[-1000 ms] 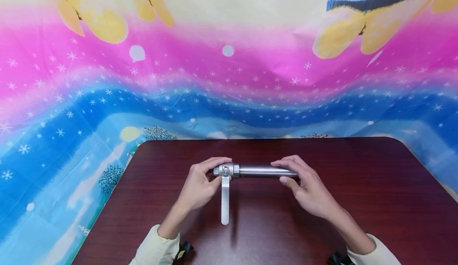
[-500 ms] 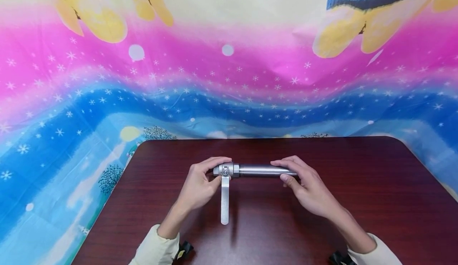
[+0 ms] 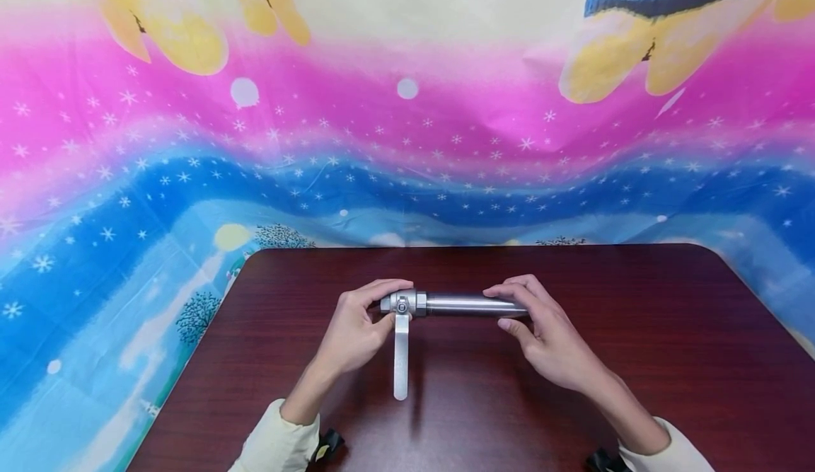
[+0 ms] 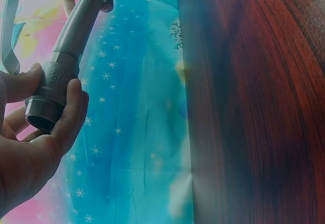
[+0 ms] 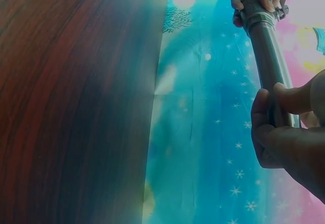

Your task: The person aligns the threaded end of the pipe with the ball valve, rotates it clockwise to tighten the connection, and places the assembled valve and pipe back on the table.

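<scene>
A steel ball valve (image 3: 404,299) sits on the left end of a straight metal pipe (image 3: 461,305), held level above the table. Its flat silver lever handle (image 3: 400,362) points down toward the person. My left hand (image 3: 354,330) grips the valve body, thumb on the near side and fingers over the far side. In the left wrist view, the valve's open hexagonal end (image 4: 44,113) faces the camera. My right hand (image 3: 552,337) holds the pipe near its right end, which the fingers hide. The right wrist view has thumb and fingers around the pipe (image 5: 271,66).
A dark red-brown wooden table (image 3: 458,415) lies beneath both hands. Behind and to the left hangs a colourful printed cloth (image 3: 407,132) with snowflakes. Pale sleeves (image 3: 276,436) and black straps (image 3: 330,446) show at the wrists.
My right thumb shifts up along the pipe half a second ago and is now lower, at the pipe's near edge. The valve, lever and left hand keep their place.
</scene>
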Demonstrator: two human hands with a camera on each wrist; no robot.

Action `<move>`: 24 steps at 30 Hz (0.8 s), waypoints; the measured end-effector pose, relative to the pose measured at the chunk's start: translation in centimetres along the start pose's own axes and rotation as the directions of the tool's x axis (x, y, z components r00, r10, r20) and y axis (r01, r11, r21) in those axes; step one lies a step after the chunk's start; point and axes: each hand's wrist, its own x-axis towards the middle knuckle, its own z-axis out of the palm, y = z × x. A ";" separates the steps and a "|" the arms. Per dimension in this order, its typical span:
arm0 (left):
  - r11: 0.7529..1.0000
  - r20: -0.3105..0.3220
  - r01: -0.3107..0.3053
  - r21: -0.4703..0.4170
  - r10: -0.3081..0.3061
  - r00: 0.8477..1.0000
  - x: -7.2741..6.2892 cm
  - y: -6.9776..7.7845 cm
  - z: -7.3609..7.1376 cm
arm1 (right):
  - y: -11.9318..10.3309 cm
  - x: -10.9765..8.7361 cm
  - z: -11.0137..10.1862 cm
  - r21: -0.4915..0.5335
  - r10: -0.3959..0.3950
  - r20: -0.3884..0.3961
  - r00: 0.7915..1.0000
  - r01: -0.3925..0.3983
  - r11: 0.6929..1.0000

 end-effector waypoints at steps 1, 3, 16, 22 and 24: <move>1.000 0.000 -0.001 0.000 0.001 1.000 0.0 0.0 0.0 | 0.0 0.0 0.0 0.002 -0.002 -0.003 1.000 0.002 1.000; 1.000 0.002 -0.003 0.000 0.003 1.000 0.0 0.0 0.0 | 0.1 0.0 0.0 0.007 -0.001 -0.005 1.000 0.001 1.000; 1.000 0.000 0.002 -0.001 -0.002 1.000 0.0 0.1 0.0 | 0.4 0.3 -0.2 0.094 -0.003 0.009 1.000 0.002 0.996; 1.000 0.000 0.002 0.000 -0.002 1.000 0.0 0.1 0.0 | 0.3 0.3 -0.2 0.130 -0.012 0.013 1.000 0.010 0.991; 1.000 0.001 0.003 0.000 -0.003 1.000 0.0 0.1 0.0 | 0.3 0.3 -0.2 0.132 -0.009 0.017 1.000 0.007 0.991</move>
